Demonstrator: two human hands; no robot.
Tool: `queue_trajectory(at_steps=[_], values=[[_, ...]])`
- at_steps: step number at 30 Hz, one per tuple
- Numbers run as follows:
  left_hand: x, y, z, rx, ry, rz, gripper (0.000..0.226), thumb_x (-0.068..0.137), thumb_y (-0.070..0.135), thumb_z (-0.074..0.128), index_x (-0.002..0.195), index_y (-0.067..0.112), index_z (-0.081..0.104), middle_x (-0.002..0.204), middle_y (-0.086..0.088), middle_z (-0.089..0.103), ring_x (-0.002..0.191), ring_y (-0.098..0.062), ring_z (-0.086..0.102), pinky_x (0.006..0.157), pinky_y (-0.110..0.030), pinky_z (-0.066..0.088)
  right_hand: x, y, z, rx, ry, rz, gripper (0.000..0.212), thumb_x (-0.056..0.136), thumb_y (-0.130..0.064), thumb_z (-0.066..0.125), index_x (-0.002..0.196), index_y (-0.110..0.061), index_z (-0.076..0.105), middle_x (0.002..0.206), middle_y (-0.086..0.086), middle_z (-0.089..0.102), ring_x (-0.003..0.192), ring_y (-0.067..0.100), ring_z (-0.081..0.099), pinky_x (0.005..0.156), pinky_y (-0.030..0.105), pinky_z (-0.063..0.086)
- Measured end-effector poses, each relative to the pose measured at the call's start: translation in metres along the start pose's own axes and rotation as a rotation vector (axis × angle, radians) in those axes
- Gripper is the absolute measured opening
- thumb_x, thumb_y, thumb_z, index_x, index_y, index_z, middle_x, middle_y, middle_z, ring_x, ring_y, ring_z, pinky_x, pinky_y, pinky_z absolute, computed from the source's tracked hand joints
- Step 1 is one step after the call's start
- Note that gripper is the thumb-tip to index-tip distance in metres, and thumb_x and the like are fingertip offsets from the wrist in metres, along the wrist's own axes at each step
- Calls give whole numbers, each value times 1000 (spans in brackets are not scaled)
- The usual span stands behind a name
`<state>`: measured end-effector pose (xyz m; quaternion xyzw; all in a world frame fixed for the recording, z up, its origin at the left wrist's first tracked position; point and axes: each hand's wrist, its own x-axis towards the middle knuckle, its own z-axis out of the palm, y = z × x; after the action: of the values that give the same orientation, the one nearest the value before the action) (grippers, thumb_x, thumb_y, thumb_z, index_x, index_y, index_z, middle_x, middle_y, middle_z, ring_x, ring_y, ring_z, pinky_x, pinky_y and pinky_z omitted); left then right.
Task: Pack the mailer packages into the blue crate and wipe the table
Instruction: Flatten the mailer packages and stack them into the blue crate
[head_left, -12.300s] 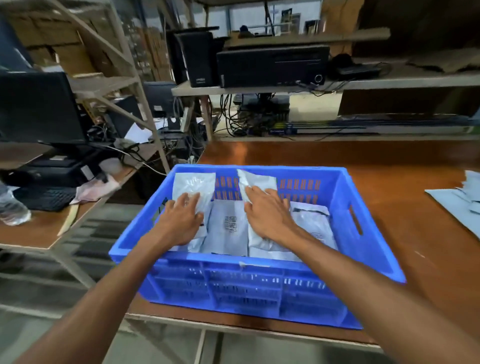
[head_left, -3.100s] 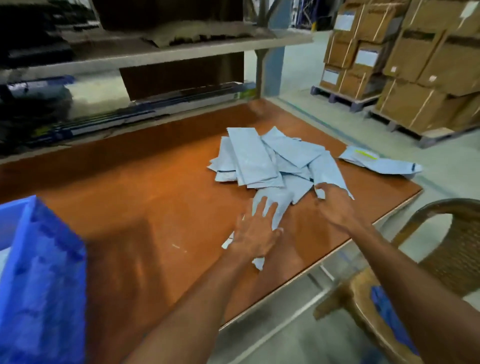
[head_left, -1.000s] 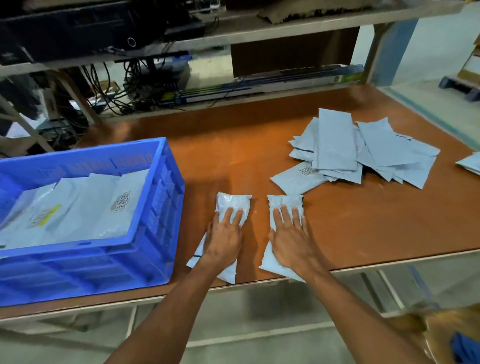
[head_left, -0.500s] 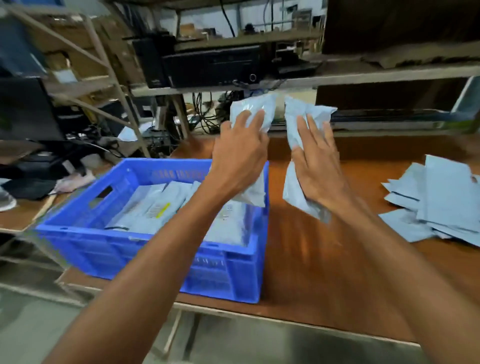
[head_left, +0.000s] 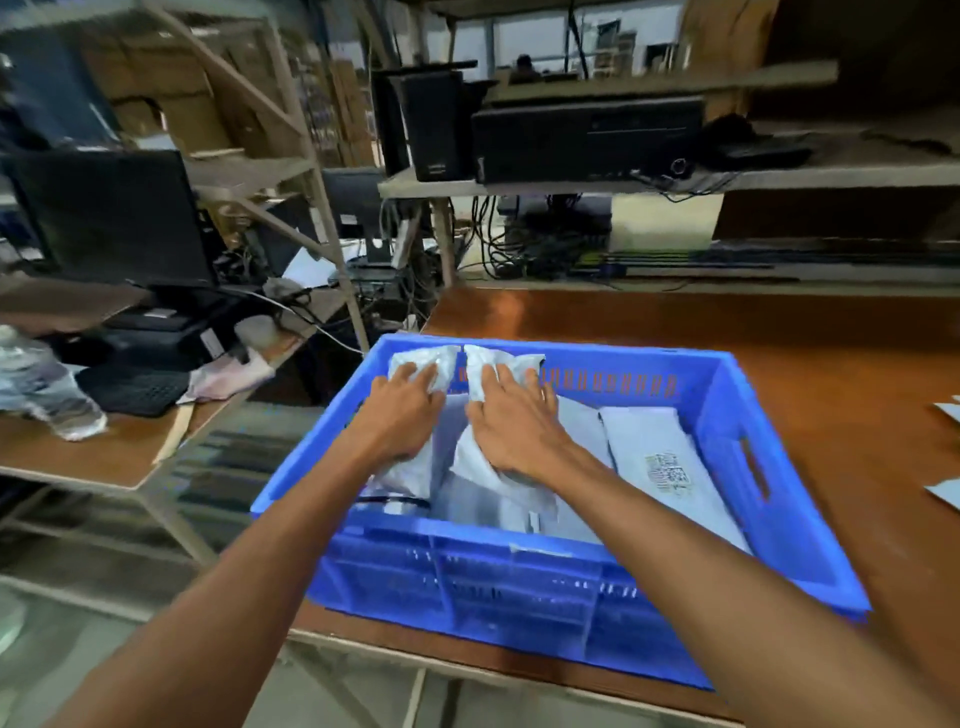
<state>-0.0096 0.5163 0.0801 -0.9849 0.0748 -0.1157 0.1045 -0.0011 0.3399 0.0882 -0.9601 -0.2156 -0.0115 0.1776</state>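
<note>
One blue slotted plastic crate at 6 o'clock. Two bare hands. Two grey plastic mailer packages held; further mailers beneath, count indeterminate.

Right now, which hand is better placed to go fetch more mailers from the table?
Right. More mailers show only at the table's right edge, beyond the blue crate. The right hand is nearer that side; the left hand presses a mailer at the crate's left.
</note>
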Motion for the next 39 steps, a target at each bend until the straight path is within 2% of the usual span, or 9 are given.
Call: queue_trajectory(at_steps=[5,8,14,18,21,24,31,35,39], values=[[6,-4,40,108,-600,123,50,104,14,30,154,15,22,165,-13,-8,149,-42,1,112,-60,28,10,-1,46,-97,-415,160,71,99,-57,21,157,-26,-5,165,4,-13,150,35,-11,119,56,-1],[3,-4,45,114,-785,180,60,102,5,28,157,18,8,161,-10,-25,148,-43,-15,115,-64,18,11,7,57,-148,-527,171,75,98,-60,23,154,-29,-16,161,4,-25,150,34,-15,119,52,-2],[9,2,32,94,-756,122,56,103,12,27,157,23,13,163,-9,-19,149,-42,-14,116,-62,16,12,7,47,-177,-436,141,76,96,-68,14,157,-26,-1,165,11,-7,151,35,-3,120,53,-1],[27,27,-5,-96,-316,-4,45,106,26,28,149,14,35,162,-19,12,147,-44,13,114,-53,26,9,26,-16,-25,56,6,55,98,-54,36,139,-19,47,145,9,47,136,32,40,112,49,29],[49,82,-45,-425,-49,-27,50,102,27,45,144,1,41,149,-30,34,132,-48,38,109,-53,32,-9,84,-77,42,288,48,45,92,-35,52,134,-19,53,137,5,57,124,29,52,102,43,43],[73,167,-80,-497,61,143,50,100,25,50,144,3,41,145,-23,42,130,-39,40,108,-42,28,-42,169,-124,89,424,252,44,83,-36,51,123,-24,61,125,4,66,115,28,61,96,42,49],[117,417,-108,-479,-154,465,58,98,40,49,147,12,37,147,-18,40,135,-39,38,111,-45,34,-196,387,-157,20,346,747,28,86,-21,55,110,-22,69,114,15,68,108,36,61,84,37,48],[132,540,-97,-446,-324,534,56,100,41,46,149,15,35,155,-14,33,141,-34,32,115,-44,29,-267,494,-152,114,294,815,32,92,-12,56,123,-7,62,132,16,58,121,32,52,93,30,38],[157,618,-51,-433,-428,506,63,99,47,44,153,21,25,160,-11,23,144,-34,26,114,-44,27,-289,570,-154,89,194,820,36,96,-16,53,131,-8,57,129,17,61,115,34,57,90,31,40]])
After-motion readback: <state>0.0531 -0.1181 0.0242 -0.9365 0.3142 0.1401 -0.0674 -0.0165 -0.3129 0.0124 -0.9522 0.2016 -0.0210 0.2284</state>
